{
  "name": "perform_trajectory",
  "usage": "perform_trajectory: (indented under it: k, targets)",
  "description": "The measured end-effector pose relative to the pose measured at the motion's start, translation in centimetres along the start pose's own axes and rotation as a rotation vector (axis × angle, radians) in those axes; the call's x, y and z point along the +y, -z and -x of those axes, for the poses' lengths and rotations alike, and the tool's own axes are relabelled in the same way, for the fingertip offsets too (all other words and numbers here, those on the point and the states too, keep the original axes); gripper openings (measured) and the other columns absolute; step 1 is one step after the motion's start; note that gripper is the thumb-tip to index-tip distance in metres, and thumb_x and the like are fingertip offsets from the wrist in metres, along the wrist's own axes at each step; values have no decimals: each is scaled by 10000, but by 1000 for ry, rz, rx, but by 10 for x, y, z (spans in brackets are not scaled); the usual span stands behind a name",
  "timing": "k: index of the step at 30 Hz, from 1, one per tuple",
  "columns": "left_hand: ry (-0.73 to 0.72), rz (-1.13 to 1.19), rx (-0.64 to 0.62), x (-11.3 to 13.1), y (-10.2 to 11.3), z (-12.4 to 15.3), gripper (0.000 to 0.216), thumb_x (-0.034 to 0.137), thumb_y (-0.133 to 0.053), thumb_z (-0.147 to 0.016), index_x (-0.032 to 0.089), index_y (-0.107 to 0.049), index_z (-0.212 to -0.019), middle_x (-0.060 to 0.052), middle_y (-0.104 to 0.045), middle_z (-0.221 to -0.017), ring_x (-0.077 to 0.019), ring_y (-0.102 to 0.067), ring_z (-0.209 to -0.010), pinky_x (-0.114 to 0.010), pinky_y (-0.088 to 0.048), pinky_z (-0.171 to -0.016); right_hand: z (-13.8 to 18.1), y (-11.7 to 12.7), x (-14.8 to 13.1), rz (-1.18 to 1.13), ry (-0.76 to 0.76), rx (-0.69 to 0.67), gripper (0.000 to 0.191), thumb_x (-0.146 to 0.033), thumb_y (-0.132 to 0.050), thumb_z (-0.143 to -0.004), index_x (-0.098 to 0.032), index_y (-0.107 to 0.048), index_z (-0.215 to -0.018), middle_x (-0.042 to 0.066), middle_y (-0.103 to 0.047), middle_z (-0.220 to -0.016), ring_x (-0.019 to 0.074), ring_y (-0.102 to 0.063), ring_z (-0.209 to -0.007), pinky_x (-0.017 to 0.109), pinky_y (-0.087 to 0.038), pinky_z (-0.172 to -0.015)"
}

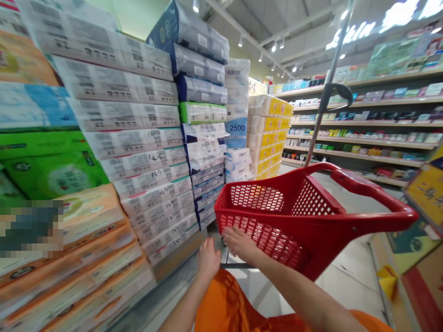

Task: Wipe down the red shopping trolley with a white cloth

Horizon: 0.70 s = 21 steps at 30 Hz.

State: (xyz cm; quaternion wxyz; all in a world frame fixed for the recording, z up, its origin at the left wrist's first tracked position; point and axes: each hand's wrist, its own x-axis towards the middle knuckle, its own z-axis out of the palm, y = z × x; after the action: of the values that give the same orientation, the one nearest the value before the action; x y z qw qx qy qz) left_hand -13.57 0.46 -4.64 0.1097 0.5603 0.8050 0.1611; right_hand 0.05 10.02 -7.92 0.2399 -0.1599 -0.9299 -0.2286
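A red plastic shopping cart (318, 226) with a perforated basket stands just ahead of me, its handle toward the right. My right hand (238, 242) is by the lower left corner of the basket, fingers stretched out and nothing held; whether it touches the plastic I cannot tell. To its left my left hand (210, 256) hangs in front of the stacked packs, fingers loosely bent and apart, with no object visible in it. Orange cloth (224, 304) shows below both forearms.
White wrapped packs (148, 143) are piled high on the left, beside orange packs (93, 216) and a green pack (51, 161). Yellow-and-white packs (268, 138) stand beyond. A metal pole (320, 122) rises behind the cart. Stocked shelves (367, 122) line the back right.
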Motion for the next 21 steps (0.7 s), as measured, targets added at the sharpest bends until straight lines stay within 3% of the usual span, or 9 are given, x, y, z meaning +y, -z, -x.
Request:
perform_trajectory:
  k: [5,7,10,16,18,21]
  targets:
    - [-42,35,5,28,5,13,410,157,-417,-738,152,-454,-1146,-81,-470,-1241,-192,-418,-1126,-282,-303,-946,21,44,22,82,-183,104,379,-139,-396,-817,-201,-504,-1175,40,-480,-1261,210,-293,-1248,449,-152,-1059]
    - [-100,70,12,44,8,19,422,170,-414,-737,159,-445,-1157,-79,-446,-1264,-199,-393,-1147,-301,-289,-966,49,46,19,93,-106,105,346,-137,-388,-804,-199,-562,-1097,36,-574,-1143,189,-382,-1191,408,-177,-1058]
    - [-161,121,28,67,11,28,435,189,-402,-743,159,-430,-1176,-82,-438,-1266,-217,-381,-1153,-335,-289,-974,91,55,19,106,-129,175,335,-148,-341,-807,-257,-637,-920,14,-646,-991,180,-452,-1126,380,-150,-1065]
    - [-288,115,43,111,9,42,443,198,-396,-747,145,-426,-1185,-96,-409,-1290,-223,-356,-1170,-347,-257,-1005,99,121,54,121,-410,187,456,-102,-336,-790,-240,-487,-1198,19,-463,-1280,197,-265,-1265,447,-141,-1048]
    - [-354,109,31,123,7,46,466,203,-392,-752,142,-402,-1214,-97,-384,-1316,-224,-335,-1192,-350,-242,-1016,106,120,51,137,-372,200,429,-111,-331,-807,-233,-497,-1184,18,-505,-1240,172,-307,-1243,416,-158,-1048]
    - [-408,71,1,133,2,51,465,225,-377,-772,136,-394,-1227,-102,-360,-1343,-231,-312,-1217,-368,-225,-1027,126,101,31,131,-203,157,366,-126,-321,-834,-224,-565,-1089,-1,-604,-1104,130,-444,-1132,337,-193,-1044]
